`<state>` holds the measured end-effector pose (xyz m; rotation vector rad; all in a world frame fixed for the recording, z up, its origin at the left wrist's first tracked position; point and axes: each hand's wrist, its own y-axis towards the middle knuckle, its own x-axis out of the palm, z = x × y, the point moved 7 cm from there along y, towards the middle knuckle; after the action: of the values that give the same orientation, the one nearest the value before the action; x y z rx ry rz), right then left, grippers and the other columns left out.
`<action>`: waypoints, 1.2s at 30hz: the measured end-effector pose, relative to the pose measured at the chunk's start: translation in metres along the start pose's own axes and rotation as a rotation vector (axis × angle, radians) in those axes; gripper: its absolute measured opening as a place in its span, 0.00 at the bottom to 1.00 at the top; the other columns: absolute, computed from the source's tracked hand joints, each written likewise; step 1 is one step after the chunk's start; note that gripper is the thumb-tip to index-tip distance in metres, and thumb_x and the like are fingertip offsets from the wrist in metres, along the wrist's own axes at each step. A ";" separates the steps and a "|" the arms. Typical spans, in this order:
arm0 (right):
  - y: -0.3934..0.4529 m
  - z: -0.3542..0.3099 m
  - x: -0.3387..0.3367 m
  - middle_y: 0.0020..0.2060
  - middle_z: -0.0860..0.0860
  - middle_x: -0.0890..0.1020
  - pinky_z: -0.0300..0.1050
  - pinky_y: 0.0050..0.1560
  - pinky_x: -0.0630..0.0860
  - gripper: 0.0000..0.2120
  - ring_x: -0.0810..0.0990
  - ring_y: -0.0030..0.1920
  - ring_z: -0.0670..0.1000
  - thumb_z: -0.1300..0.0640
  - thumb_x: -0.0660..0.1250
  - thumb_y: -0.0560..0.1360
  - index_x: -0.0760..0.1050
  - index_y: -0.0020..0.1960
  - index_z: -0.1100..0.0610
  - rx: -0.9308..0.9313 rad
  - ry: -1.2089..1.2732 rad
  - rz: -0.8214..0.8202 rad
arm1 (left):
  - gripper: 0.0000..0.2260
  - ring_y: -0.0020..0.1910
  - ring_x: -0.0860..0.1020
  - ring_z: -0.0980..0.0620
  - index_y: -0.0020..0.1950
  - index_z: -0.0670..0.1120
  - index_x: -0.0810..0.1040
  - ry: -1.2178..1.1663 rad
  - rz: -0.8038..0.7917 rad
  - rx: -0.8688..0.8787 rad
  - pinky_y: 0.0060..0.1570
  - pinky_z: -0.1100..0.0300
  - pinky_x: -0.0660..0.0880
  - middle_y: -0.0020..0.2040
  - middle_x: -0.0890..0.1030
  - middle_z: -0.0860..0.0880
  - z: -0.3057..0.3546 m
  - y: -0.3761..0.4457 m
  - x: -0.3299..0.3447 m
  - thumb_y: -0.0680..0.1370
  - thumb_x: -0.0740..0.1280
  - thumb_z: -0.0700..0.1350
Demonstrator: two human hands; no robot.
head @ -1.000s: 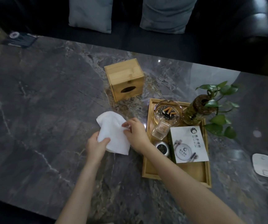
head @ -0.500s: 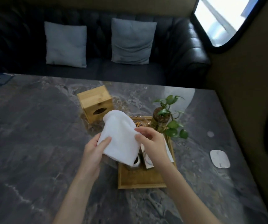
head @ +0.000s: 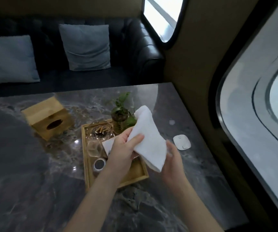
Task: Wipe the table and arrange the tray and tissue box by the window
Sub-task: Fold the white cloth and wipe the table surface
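Your left hand (head: 123, 148) pinches the white cloth (head: 149, 141) between thumb and fingers, and your right hand (head: 173, 159) cups its lower edge, so both grips hold the cloth above the desk (head: 34, 181). The wooden tray (head: 140, 174) sits beneath your hands. The tissue box (head: 47, 118) stands just left of it, well apart from the window (head: 260, 97).
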<state>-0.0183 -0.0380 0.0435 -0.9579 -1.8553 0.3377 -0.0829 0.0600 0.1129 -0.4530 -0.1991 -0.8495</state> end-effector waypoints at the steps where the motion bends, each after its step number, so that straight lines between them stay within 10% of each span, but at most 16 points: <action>1: -0.004 -0.003 -0.004 0.49 0.61 0.82 0.48 0.42 0.81 0.27 0.82 0.45 0.58 0.40 0.56 0.74 0.77 0.56 0.61 0.001 0.090 -0.061 | 0.11 0.47 0.79 0.52 0.58 0.44 0.75 -0.058 -0.037 -0.031 0.42 0.60 0.78 0.47 0.81 0.48 -0.006 0.005 0.011 0.75 0.63 0.39; 5: 0.000 -0.022 -0.033 0.57 0.62 0.78 0.58 0.56 0.73 0.34 0.78 0.53 0.63 0.33 0.59 0.69 0.73 0.64 0.57 -0.055 0.232 -0.104 | 0.07 0.41 0.81 0.54 0.51 0.45 0.77 -0.154 -0.068 -0.133 0.39 0.62 0.79 0.41 0.84 0.51 -0.039 0.021 0.038 0.75 0.64 0.39; 15: 0.018 -0.071 -0.066 0.60 0.62 0.76 0.58 0.53 0.79 0.29 0.79 0.56 0.61 0.41 0.53 0.77 0.67 0.68 0.61 0.020 0.116 -0.141 | 0.16 0.59 0.74 0.55 0.66 0.52 0.67 0.737 -0.088 0.115 0.55 0.62 0.74 0.57 0.76 0.56 -0.098 0.056 0.050 0.79 0.58 0.51; 21: 0.041 -0.114 -0.089 0.55 0.58 0.81 0.51 0.61 0.73 0.26 0.79 0.56 0.56 0.42 0.52 0.78 0.77 0.60 0.59 -0.052 -0.065 0.004 | 0.26 0.75 0.47 0.54 0.75 0.49 0.51 1.383 -0.123 0.207 0.73 0.53 0.45 0.77 0.51 0.52 -0.131 0.087 0.046 0.79 0.41 0.57; 29: 0.062 -0.223 -0.081 0.50 0.48 0.75 0.45 0.53 0.69 0.20 0.74 0.49 0.49 0.45 0.56 0.78 0.66 0.64 0.55 -0.328 -0.788 0.345 | 0.32 0.73 0.44 0.52 0.74 0.45 0.52 1.733 -0.148 0.218 0.71 0.53 0.36 0.75 0.49 0.51 -0.163 0.110 0.039 0.76 0.32 0.59; 36: 0.136 -0.201 -0.064 0.43 0.56 0.81 0.44 0.44 0.70 0.17 0.78 0.45 0.51 0.52 0.54 0.78 0.77 0.48 0.62 -0.564 -1.418 0.141 | 0.27 0.73 0.49 0.52 0.73 0.44 0.54 1.744 -0.072 0.131 0.70 0.53 0.42 0.75 0.55 0.49 -0.165 0.122 0.040 0.78 0.41 0.57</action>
<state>0.2315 -0.0319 0.0173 -1.3857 -3.2888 0.7121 0.0348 0.0264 -0.0571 0.5163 1.3300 -1.0278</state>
